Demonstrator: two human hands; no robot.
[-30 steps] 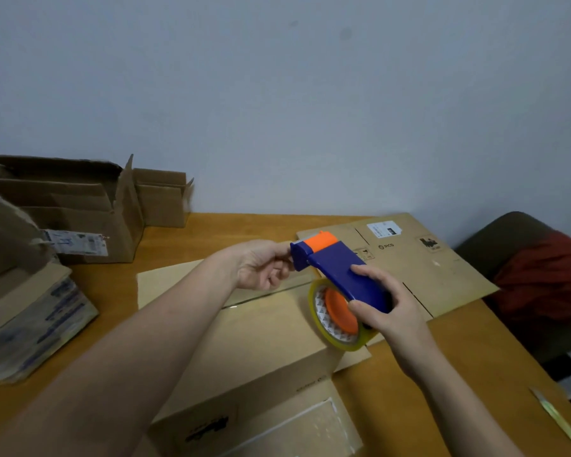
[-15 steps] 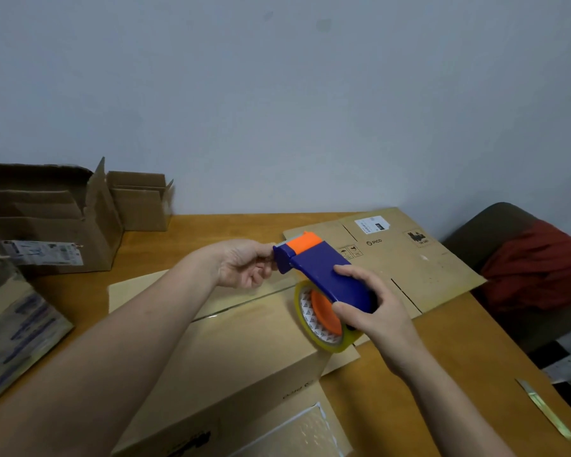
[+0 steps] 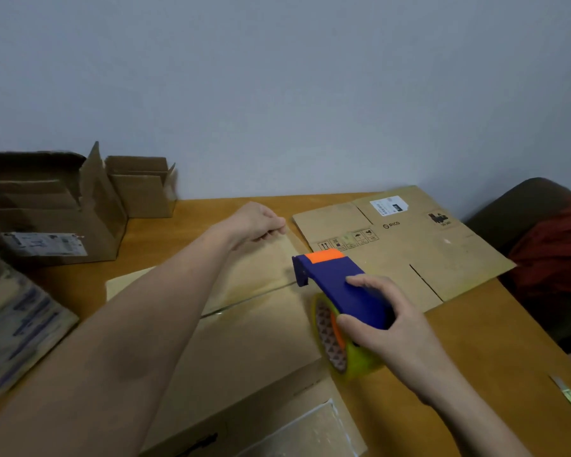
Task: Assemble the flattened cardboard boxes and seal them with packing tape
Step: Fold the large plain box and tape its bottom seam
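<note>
1. Pale grey wall [image 3: 277,94] stands behind a wooden worktop [image 3: 475,341].
2. One assembled cardboard box [image 3: 244,341] lies in the middle of the worktop, close to the person, with its top flaps folded shut and a glossy seam running across them.
3. The left hand [image 3: 261,222] reaches over to the far edge of this box. Its fingers are curled with the thumb against them, but I cannot tell if they pinch something.
4. The right hand [image 3: 386,321] grips the blue and orange tape dispenser [image 3: 340,285], fingers wrapped around the handle, above the right side of the box.
5. A flattened box [image 3: 409,258] with a white label lies just behind the dispenser.
6. Two open boxes [image 3: 53,209] stand at the far left by the wall.
7. A dark chair [image 3: 515,206] carrying red cloth is at the right.
</note>
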